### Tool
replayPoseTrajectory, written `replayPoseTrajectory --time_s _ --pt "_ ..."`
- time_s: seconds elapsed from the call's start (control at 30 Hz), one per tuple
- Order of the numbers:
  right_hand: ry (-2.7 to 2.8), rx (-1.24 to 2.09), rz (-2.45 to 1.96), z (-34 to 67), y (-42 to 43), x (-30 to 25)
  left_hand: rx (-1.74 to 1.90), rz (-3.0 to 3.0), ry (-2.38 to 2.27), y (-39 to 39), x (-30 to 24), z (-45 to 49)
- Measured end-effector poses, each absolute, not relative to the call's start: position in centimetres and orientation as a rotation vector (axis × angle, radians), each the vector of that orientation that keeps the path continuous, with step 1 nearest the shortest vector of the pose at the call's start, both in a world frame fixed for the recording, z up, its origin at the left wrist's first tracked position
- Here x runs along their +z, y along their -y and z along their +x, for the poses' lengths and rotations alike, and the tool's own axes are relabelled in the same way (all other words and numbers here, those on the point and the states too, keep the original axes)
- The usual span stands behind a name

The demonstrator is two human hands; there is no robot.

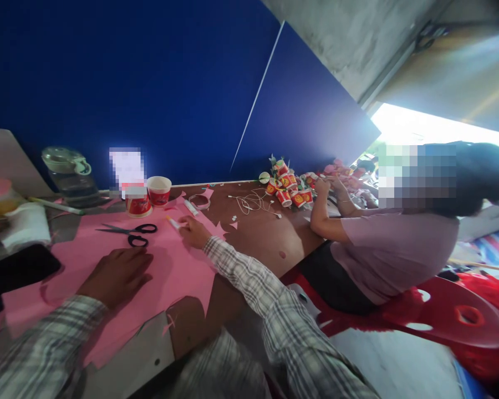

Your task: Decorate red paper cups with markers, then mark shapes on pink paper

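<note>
My left hand [117,274] lies palm down on a large sheet of pink paper [166,277], its fingers stretched out. Just beyond those fingertips are scissors [135,230] with black handles, their blades pointing left. My right hand [194,230] is closed on a small white tube with an orange tip [173,223], held low over the paper's far right part. A second white tube [191,208] lies just past the right hand. Near the paper's far edge stand a red paper cup [138,208] and a red-and-white paper cup [159,194].
A lidded water bottle [72,177] and a black phone [25,269] are on the left. White earphones [249,203], a roll of tape [199,201] and a pile of red cups [289,188] lie along the blue wall. A co-worker [399,238] sits at the right, hands near the pile.
</note>
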State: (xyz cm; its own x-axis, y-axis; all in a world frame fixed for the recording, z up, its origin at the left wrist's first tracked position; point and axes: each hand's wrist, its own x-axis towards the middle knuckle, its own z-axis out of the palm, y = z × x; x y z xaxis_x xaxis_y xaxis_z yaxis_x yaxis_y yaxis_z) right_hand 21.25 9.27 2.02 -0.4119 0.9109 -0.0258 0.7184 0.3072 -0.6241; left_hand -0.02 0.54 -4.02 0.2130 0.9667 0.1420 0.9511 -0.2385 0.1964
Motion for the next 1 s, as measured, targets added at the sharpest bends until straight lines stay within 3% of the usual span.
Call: replayPoseTrajectory --time_s 0.47,0.87,1.0 --pt "2.075 0.980 -1.208 21.7 -5.3 2.5 0.229 2.426 -2.025 0.8 -1.3 2.9" --pt "1.938 0.858 -0.953 22.9 -3.3 2.5 0.380 2.502 -1.896 0.6 -3.0 3.1" --pt "1.741 1.004 -0.980 22.7 -3.6 2.5 0.406 2.515 -1.867 0.5 -3.3 2.8"
